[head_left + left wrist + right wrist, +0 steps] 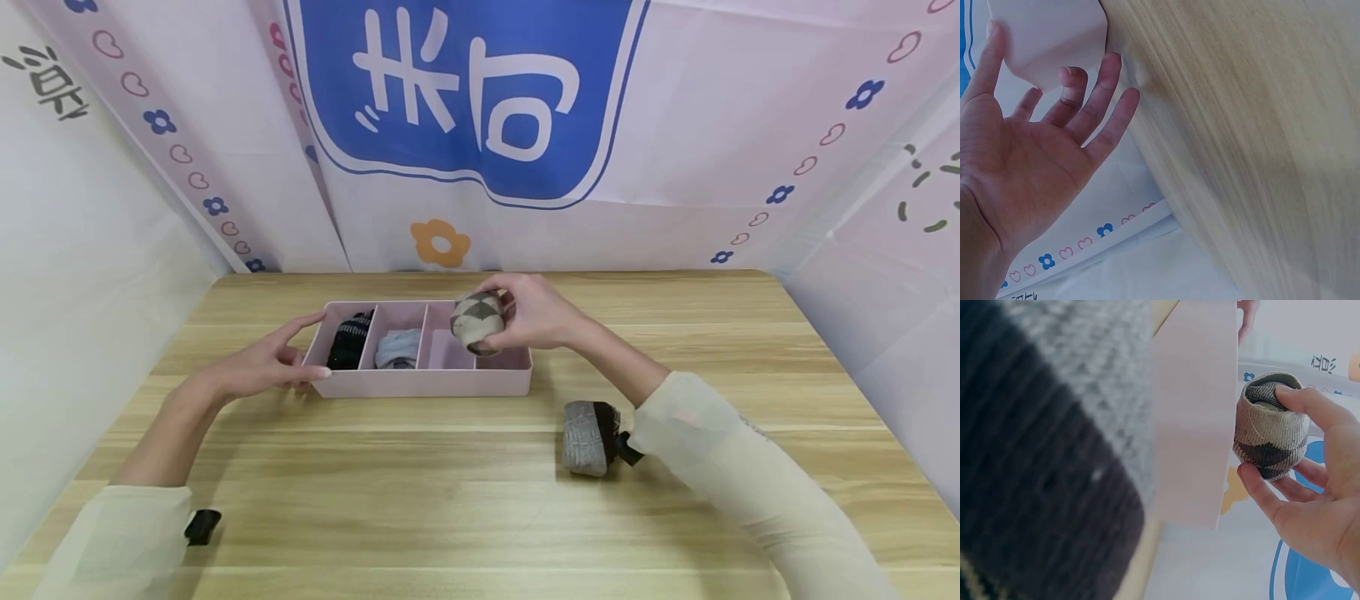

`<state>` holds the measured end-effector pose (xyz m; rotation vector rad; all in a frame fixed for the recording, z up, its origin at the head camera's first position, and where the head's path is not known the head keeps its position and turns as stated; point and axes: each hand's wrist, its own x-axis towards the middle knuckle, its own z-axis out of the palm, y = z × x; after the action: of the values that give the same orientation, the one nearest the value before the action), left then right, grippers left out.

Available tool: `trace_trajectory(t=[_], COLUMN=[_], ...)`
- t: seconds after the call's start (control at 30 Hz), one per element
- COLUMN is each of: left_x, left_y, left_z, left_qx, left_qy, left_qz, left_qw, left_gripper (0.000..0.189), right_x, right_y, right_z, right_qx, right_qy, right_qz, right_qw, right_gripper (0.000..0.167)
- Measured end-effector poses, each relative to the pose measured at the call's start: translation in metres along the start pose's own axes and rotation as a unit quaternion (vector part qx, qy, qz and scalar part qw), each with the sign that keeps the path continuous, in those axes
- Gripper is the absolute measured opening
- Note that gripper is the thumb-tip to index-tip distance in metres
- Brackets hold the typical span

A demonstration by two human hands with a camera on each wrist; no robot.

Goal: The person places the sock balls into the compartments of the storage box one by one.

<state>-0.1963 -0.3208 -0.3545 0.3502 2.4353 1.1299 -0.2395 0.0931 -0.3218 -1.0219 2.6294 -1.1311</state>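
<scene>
My right hand [536,312] holds a rolled checkered sock [478,321] between thumb and fingers, over the right part of a pink divided box [420,383]. The right wrist view shows the sock's [1272,434] folded opening, with the thumb at its edge. My left hand [258,362] is at the box's left end, its thumb at the front corner and a finger at the back corner. In the left wrist view that hand's [1035,150] other fingers are loosely bent. A black rolled sock [351,342] lies in the leftmost compartment, a light grey-blue one [398,348] beside it.
A grey and dark brown rolled sock [587,437] sits on the wooden table [420,500] by the right forearm; it looms large and close in the right wrist view. A printed cloth [660,167] hangs behind the table, with pale cloth at both sides.
</scene>
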Motion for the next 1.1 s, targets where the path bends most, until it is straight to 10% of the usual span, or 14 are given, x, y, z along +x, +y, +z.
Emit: trace_trajectory(t=[1.1], left_x=[0.0], left_y=[0.0], left_z=[0.0], left_qx=[0.008], left_qy=[0.004], left_qz=[-0.004], left_qw=[0.9999], left_gripper=[0.097], right_x=[0.032], right_y=[-0.014], right_z=[0.028], right_qx=[-0.095], right_qy=[-0.031], right_qz=[-0.017], right_qw=[0.9949], right_gripper=[0.065])
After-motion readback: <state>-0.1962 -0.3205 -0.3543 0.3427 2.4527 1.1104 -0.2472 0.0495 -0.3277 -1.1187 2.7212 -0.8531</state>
